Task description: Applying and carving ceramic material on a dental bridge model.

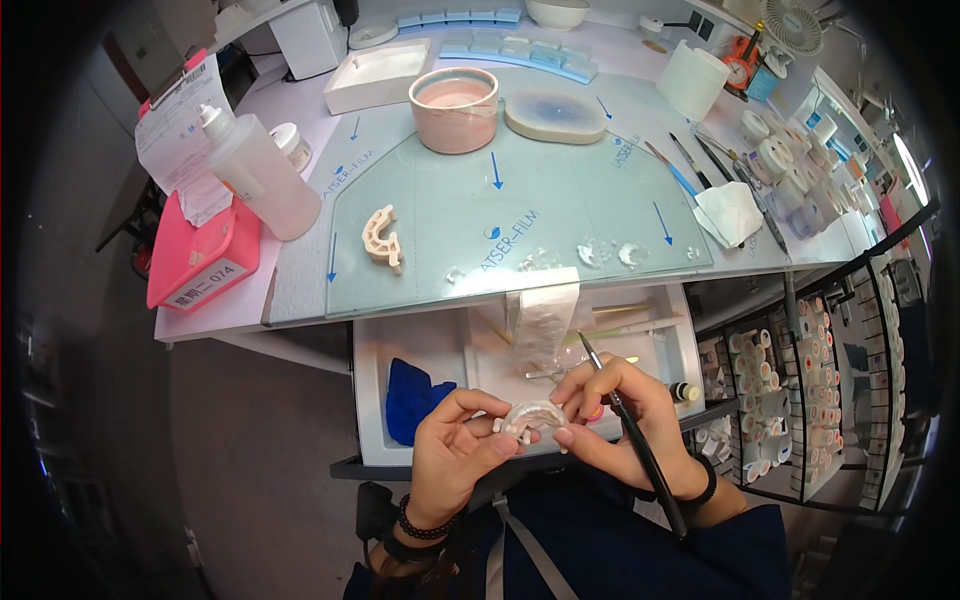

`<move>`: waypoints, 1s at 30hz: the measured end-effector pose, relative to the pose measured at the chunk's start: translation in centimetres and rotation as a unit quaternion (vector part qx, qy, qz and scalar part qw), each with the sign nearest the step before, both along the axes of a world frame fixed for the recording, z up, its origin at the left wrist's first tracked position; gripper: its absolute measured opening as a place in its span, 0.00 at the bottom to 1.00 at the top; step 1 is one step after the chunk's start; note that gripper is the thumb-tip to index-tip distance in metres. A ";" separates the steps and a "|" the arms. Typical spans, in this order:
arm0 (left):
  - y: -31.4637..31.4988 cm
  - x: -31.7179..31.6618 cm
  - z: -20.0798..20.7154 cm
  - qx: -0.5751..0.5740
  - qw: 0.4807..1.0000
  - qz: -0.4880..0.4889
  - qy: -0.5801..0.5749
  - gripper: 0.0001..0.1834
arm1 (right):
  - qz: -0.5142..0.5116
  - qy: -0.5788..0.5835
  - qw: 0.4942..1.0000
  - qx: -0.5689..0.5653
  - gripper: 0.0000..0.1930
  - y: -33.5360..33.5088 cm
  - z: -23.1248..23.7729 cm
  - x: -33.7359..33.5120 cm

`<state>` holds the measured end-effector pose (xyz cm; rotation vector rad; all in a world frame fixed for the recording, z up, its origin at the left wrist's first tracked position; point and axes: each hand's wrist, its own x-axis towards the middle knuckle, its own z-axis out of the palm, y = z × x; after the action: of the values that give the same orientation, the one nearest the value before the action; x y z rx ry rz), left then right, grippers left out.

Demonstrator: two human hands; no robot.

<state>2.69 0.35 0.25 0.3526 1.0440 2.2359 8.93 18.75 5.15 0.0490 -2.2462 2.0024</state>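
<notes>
Over the open drawer I hold a small whitish dental arch between both hands. My left hand pinches its left end with thumb and fingertips. At the other end, the fingertips of my right hand grip it too. A slim brush with a black handle also rests in my right hand, slanting across the fingers with its tip pointing up and away. Another horseshoe-shaped dental model, beige, lies on the glass mat at the left. Small whitish pieces lie near the mat's front edge.
The open drawer holds a blue cloth and thin tools. A pink cup and a round pad stand behind. A plastic bottle and pink tray are left; brushes and jars right.
</notes>
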 end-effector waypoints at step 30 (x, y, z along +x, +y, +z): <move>-1.7 -0.9 -2.4 -0.025 0.994 0.106 0.000 0.16 | -0.023 0.023 0.961 0.275 0.24 4.4 11.8 -15.5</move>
<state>1.83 -1.31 -2.12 0.2289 1.1819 2.3913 -6.53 23.16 16.91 0.0945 -2.6644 1.2808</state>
